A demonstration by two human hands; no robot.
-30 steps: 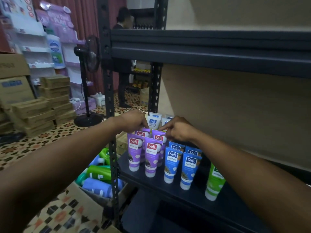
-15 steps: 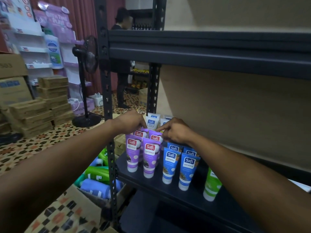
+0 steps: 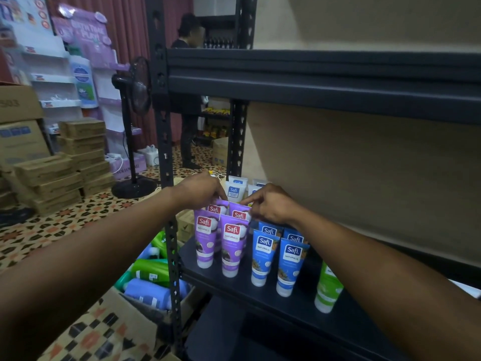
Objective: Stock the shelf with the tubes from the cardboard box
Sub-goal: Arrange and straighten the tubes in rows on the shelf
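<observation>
My left hand and right hand, fingers curled, pinch the back purple tubes on the shelf, lining them up, I think. Next I should reach for the cardboard box at seven o'clock

Your left grip pinching a rear purple tube top | right grip pinching its neighbour | blue tubes upright alongside.

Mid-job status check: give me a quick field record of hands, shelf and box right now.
left hand: fingertips on tops of rear purple plastic tubes; grip unclear
right hand: same, alongside
black metal shelf: front purple plastic tubes, blue plastic tubes and one green plastic tube standing on caps; white plastic tubes behind
brown cardboard box: more tubes lying inside
</observation>
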